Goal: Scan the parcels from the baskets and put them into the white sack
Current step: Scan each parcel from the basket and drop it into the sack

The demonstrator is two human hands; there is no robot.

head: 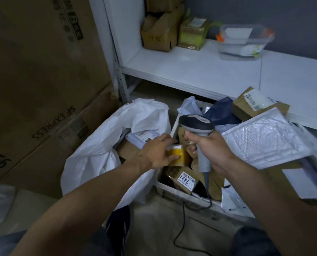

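Looming on the left, a stack of big cardboard cartons (34, 89) walls in that side; the white shelf (200, 71) runs across the back and off to the right, its front edge passing just behind the piled goods, so the open room is mostly the strip of floor nearest the person; the white sack (91, 145) slumps against the cartons with its mouth gaping upward, parcels already showing inside; touching it on the right stands the white basket (172, 194), heaped above its rim; a white bubble mailer (264, 139) lies tilted across the heap's right side, with a brown labelled box (255, 104) behind it (the pile spills past the basket's far edge, which is hidden); the right hand (211, 150) is wrapped round the grey handle of the scanner (196, 124), whose dark head stands above the fist over the basket's left wall; the left hand (154, 154) reaches in from the sack side, fingers curled round a small parcel (177, 157) bound in yellow-brown tape; that parcel sits right at the seam between sack mouth and basket, just below the scanner head and close beside the right hand's knuckles; lower in the basket lies a parcel marked 7431 (186, 180); the scanner's black cable (180, 226) trails over the near rim onto the floor.
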